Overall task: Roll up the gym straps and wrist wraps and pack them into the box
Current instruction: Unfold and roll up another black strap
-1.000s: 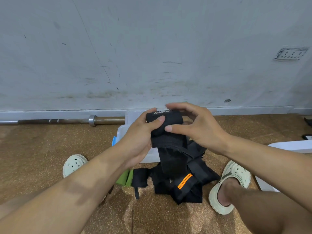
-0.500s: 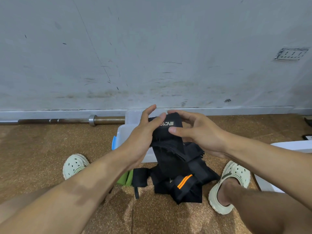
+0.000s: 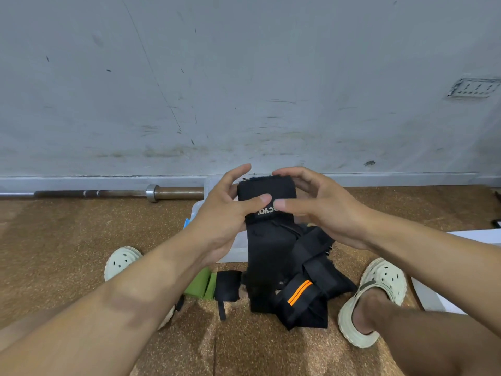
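Hands, left and right, both pinching black wrist wrap above clear box.

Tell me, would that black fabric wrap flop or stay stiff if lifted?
Probably floppy: the black fabric wrap hangs limp below the left hand and right hand. Likely light; fingertips alone hold it. Its rolled top may unroll if released.

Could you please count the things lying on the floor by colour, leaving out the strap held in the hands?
Black: 2, the black piece and the black bundle with orange stripes.
Green: 1, the green band.
Cream: 2, the clogs.
Metal: 1, the barbell.
Total: 6
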Tool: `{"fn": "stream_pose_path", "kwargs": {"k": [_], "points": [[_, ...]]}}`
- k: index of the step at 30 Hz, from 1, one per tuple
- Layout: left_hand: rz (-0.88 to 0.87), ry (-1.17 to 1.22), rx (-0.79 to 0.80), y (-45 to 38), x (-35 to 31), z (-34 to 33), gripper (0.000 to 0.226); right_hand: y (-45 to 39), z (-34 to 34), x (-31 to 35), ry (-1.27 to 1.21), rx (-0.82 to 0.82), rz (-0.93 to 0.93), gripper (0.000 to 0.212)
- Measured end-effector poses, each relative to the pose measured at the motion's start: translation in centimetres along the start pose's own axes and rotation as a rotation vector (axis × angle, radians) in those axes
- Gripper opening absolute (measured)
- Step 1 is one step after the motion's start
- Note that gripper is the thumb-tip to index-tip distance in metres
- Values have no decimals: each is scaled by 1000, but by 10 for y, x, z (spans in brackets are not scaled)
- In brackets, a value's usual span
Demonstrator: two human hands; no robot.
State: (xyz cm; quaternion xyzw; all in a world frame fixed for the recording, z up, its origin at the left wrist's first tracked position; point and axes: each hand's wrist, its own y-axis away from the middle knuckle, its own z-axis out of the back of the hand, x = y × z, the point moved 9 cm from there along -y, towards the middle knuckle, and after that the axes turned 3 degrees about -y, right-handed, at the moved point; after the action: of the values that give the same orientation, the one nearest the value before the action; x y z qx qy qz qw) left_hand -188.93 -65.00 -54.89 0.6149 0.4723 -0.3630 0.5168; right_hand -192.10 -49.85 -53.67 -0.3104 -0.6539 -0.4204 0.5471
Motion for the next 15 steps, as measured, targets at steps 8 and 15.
{"fn": "stream_pose_path", "kwargs": {"k": [8, 15], "points": [[-77, -26, 34, 1, -7, -1, 91, 2, -16, -15, -191, 137, -187, 51], [56, 90, 40, -2, 5, -2, 76, -1, 1, -4, -201, 16, -48, 44]]}}
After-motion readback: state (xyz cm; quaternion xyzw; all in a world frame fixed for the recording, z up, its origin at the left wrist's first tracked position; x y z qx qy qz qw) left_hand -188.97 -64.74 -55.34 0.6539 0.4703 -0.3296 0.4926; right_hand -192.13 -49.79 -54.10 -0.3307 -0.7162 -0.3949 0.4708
